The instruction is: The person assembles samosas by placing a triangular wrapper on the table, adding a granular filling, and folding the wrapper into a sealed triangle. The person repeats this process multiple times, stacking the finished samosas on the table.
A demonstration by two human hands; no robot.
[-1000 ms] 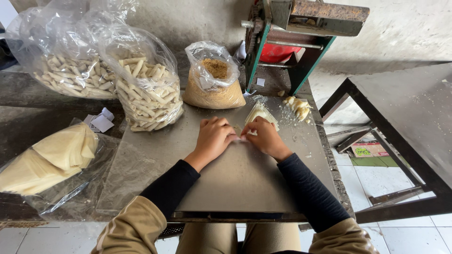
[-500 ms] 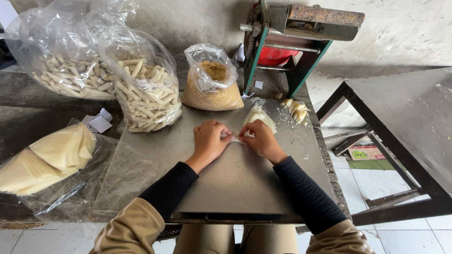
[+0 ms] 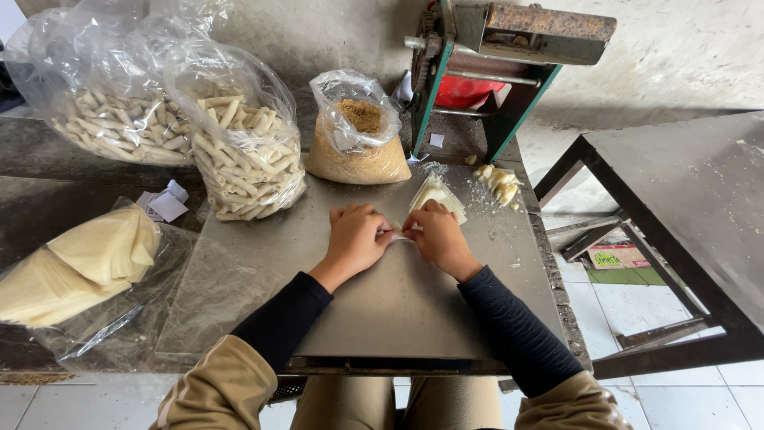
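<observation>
Both hands meet at the middle of the metal surface [image 3: 382, 310]: the left hand [image 3: 356, 237] and right hand [image 3: 440, 237] have their fingers pinched closed on a small pale wrapper piece [image 3: 400, 235] held between them. Just beyond the right hand lies a stack of pale wrapper sheets [image 3: 437, 194], and a bag of breadcrumbs [image 3: 356, 143] stands farther back

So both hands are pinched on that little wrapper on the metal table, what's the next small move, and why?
Probably keep rolling the wrapper piece forward under the fingertips. The left hand and right hand meet over it, so it is mostly hidden and looks unfinished, unlike the rolled sticks in the bag. The wrapper stack lies just beyond.
</observation>
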